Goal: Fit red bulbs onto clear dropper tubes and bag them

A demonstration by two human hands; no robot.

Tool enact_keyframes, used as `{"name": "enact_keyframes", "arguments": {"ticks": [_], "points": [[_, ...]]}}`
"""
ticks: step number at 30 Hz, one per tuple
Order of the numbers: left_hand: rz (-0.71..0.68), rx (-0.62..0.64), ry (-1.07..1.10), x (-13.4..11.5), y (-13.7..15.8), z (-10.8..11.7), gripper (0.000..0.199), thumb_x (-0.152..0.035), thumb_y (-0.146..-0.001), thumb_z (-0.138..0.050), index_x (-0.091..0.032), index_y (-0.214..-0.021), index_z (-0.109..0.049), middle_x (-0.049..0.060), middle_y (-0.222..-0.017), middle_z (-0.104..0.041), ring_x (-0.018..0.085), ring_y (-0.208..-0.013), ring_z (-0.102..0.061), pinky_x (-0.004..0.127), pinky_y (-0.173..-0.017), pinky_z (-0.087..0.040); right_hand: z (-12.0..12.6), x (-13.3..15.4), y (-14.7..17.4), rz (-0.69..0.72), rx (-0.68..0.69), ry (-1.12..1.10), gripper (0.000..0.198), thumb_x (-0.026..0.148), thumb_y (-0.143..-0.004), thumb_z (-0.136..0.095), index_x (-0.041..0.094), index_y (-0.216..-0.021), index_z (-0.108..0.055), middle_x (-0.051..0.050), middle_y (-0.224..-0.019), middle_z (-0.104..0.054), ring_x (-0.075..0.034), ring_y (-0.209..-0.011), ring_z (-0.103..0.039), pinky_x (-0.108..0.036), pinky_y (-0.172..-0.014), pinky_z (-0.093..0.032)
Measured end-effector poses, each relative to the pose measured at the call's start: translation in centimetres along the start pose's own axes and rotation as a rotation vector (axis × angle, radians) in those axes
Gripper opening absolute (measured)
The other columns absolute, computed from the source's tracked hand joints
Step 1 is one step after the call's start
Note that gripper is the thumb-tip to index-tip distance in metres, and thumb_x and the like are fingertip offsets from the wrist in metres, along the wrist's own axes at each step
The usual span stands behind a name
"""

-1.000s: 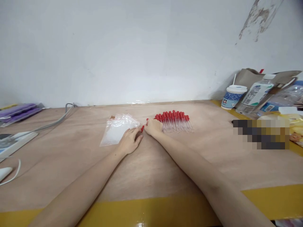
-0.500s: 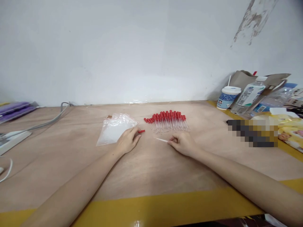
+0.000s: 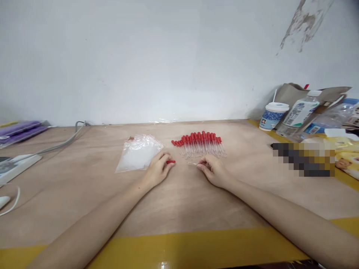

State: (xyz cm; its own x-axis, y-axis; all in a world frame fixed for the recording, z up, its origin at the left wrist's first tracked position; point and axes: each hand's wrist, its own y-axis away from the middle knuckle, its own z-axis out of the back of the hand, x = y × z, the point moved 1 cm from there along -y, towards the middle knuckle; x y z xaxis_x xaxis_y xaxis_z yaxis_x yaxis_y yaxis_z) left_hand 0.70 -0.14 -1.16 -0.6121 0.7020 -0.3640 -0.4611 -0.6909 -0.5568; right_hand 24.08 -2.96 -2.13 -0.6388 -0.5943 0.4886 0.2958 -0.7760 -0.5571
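Note:
A red rubber dropper bulb is pinched between the thumb and fingers of my left hand. My right hand grips a thin clear dropper tube, whose bare end points left toward the bulb. Bulb and tube are apart, with a small gap of table between them. Just beyond my hands lies a row of droppers, red bulbs to the back and clear tubes toward me. Clear zip bags lie overlapping behind my left hand.
On the right stand a paper cup with a straw and a plastic bottle, near a yellow package and a pixelated dark object. At left are a power strip, a grey cable and purple packets.
My left hand has moved right and slightly toward me with the red bulb, narrowing the gap to the tube. The right hand has barely moved; the view has shifted slightly.

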Motion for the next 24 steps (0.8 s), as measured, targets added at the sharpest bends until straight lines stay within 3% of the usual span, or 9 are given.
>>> {"name": "enact_keyframes", "arguments": {"ticks": [3, 8, 17, 24], "points": [[0.032, 0.065, 0.092, -1.5, 0.7, -0.4, 0.010, -0.026, -0.087, -0.046, -0.018, -0.087, -0.053, 0.003, -0.087, -0.059, 0.016, -0.081, -0.055, 0.029, -0.075, -0.044, 0.0, 0.8, 0.2, 0.030, -0.015, -0.025, 0.008, 0.023, -0.085, -0.047, 0.018, -0.082, -0.053, -0.001, -0.069, -0.058, -0.013, -0.062, -0.051, -0.026, -0.061, -0.040], [0.131, 0.071, 0.165, -1.9, 1.3, -0.8, 0.014, -0.030, -0.086, -0.047, -0.017, -0.088, -0.053, 0.002, -0.080, -0.060, 0.014, -0.070, -0.054, 0.026, -0.065, -0.043, -0.6, 1.6, 0.2, 0.092, -0.010, -0.033, 0.014, 0.023, -0.085, -0.046, 0.018, -0.095, -0.056, -0.003, -0.079, -0.064, -0.015, -0.072, -0.057, -0.029, -0.069, -0.041], [0.178, 0.096, 0.326, -1.9, 1.2, -1.0, 0.020, -0.033, -0.085, -0.049, -0.017, -0.091, -0.058, 0.003, -0.083, -0.063, 0.015, -0.074, -0.058, 0.026, -0.067, -0.047, -1.2, 1.8, 0.0, 0.120, 0.063, -0.027, 0.016, 0.023, -0.086, -0.047, 0.019, -0.089, -0.062, -0.002, -0.077, -0.066, -0.014, -0.072, -0.057, -0.029, -0.073, -0.040], [0.175, 0.135, 0.365, -1.4, 1.4, -1.2, 0.022, -0.035, -0.083, -0.052, -0.018, -0.086, -0.066, 0.000, -0.080, -0.068, 0.015, -0.071, -0.060, 0.024, -0.065, -0.047, -1.6, 1.1, -0.1, 0.120, 0.093, -0.191, 0.020, 0.025, -0.086, -0.047, 0.020, -0.091, -0.065, -0.002, -0.079, -0.066, -0.013, -0.072, -0.059, -0.025, -0.067, -0.045]]}}
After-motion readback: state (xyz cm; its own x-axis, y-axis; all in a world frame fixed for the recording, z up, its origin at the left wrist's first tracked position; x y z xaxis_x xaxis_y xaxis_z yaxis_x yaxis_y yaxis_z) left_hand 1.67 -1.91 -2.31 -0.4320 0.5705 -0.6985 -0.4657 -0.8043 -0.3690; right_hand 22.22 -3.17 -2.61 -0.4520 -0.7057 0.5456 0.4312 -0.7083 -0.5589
